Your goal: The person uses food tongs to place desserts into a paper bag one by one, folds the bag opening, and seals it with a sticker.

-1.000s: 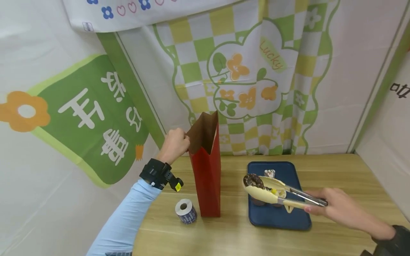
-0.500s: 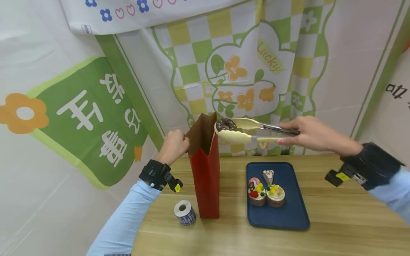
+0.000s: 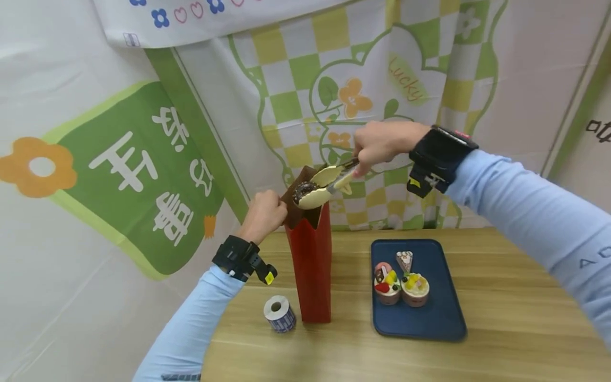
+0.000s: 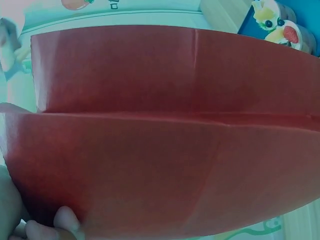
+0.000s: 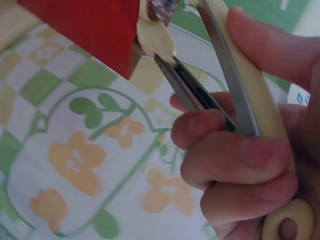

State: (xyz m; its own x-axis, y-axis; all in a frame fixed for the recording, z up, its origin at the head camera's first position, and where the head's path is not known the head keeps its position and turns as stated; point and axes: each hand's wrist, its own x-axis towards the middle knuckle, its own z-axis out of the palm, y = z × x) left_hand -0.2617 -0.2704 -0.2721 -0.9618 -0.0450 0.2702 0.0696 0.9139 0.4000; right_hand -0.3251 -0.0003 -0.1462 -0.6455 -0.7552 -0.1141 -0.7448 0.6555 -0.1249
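Note:
A tall red paper bag [image 3: 312, 270] stands upright on the table, its brown inside showing at the open top. My left hand [image 3: 264, 215] pinches the bag's left rim; in the left wrist view its fingertips [image 4: 66, 220] press against the red paper. With my right hand [image 3: 382, 142] I grip cream-and-metal tongs [image 3: 340, 183], fingers wrapped round the handles in the right wrist view. Between the tong tips sits a dark chocolate donut [image 3: 304, 191], right at the bag's mouth. Only part of the donut shows in the right wrist view, near the bag's edge.
On the right lies a blue tray [image 3: 444, 323] with two decorated dessert cups [image 3: 415, 291] and a small cake-slice piece [image 3: 404, 260]. A roll of labels [image 3: 279, 314] stands left of the bag. A patterned curtain [image 3: 296, 106] hangs behind the table.
My right hand has carried the tongs and donut up from over the tray, then left to the bag's mouth. The left hand has stayed at the bag's rim.

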